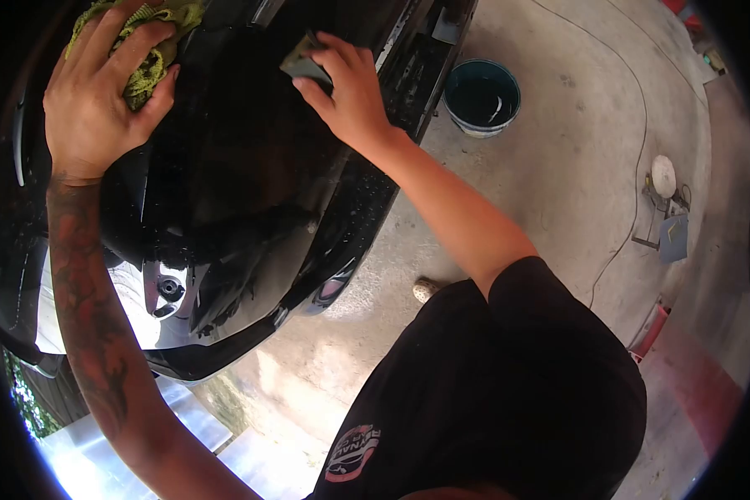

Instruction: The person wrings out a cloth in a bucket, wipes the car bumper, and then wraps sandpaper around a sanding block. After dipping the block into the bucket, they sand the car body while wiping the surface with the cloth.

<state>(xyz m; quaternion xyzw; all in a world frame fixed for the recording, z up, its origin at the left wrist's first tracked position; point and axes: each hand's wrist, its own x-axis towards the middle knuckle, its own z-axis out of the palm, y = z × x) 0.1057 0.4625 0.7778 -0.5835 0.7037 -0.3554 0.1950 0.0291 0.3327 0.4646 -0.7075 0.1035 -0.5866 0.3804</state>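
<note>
My left hand (pixel 104 104) is closed round a crumpled yellow-green cloth (pixel 146 79), pressed on the glossy black car body (pixel 225 150) at the upper left. To its right, my right hand (pixel 350 96) grips a small grey sanding pad (pixel 296 62) between thumb and fingers. The pad lies against the same black surface, near the panel's edge; its underside is hidden. Water drops dot parts of the black bodywork.
A bucket (pixel 482 96) of dark water stands on the concrete floor beside the car. Farther right are a low stand with a white round top (pixel 663 177), a blue-grey sheet (pixel 673 237) and a long cable (pixel 642 125). A red object (pixel 650 332) lies lower right.
</note>
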